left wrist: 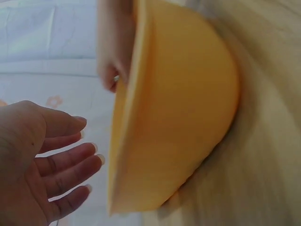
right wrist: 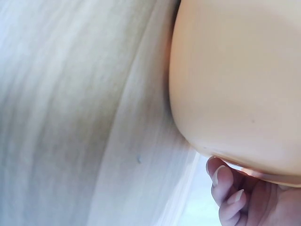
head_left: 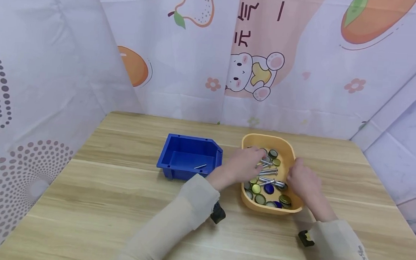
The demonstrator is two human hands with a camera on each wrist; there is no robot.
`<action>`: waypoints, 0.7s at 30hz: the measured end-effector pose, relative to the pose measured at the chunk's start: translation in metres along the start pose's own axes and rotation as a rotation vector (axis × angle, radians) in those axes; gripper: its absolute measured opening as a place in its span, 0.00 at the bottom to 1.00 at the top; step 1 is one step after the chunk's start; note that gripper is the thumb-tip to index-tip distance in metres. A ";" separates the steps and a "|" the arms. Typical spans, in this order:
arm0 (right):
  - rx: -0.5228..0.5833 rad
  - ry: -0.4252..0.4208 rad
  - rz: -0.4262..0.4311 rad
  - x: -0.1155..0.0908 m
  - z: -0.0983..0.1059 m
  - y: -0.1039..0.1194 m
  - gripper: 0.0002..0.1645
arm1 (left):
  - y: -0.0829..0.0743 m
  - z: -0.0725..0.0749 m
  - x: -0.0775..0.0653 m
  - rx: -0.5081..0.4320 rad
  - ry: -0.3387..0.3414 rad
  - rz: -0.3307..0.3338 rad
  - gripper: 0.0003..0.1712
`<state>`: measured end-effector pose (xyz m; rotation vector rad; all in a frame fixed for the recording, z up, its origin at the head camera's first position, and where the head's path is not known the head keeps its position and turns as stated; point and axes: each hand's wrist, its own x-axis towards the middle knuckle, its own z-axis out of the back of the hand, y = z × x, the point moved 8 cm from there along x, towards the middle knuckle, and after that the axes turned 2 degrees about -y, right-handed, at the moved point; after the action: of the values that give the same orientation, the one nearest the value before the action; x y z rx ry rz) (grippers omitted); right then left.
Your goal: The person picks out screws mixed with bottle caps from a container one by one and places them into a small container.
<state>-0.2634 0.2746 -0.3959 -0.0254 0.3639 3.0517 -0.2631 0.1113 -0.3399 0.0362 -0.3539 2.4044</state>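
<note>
My left hand (head_left: 243,164) is over the left side of a yellow bin (head_left: 248,201), fingers loosely bent and apart, holding nothing in the left wrist view. Inside the bin lie several silver bolts (head_left: 268,172) and many bottle caps (head_left: 259,199) in gold, dark green and blue. My right hand (head_left: 303,181) grips the bin's right rim. In the right wrist view its fingers (right wrist: 221,181) curl at the rim beside the bin's outer wall (right wrist: 235,94). Left of the yellow bin stands a blue bin (head_left: 182,159) with a single thin silver bolt (head_left: 200,166) in it.
Both bins stand on a wood-grain table (head_left: 118,188). A printed curtain (head_left: 188,101) hangs along its back edge, with more cloth at the left and right. My left forearm passes close in front of the blue bin.
</note>
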 end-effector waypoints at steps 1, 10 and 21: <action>0.002 0.002 -0.002 0.000 0.000 0.000 0.20 | -0.003 -0.003 0.000 0.019 -0.006 -0.004 0.14; 0.004 -0.004 0.001 0.001 0.000 0.001 0.19 | -0.016 -0.037 0.000 0.170 0.000 0.050 0.18; -0.005 -0.007 0.008 0.002 -0.002 -0.001 0.19 | -0.018 -0.061 0.000 0.228 0.082 0.068 0.07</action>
<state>-0.2654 0.2750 -0.3979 -0.0127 0.3569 3.0599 -0.2473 0.1404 -0.3941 0.0286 -0.0424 2.4945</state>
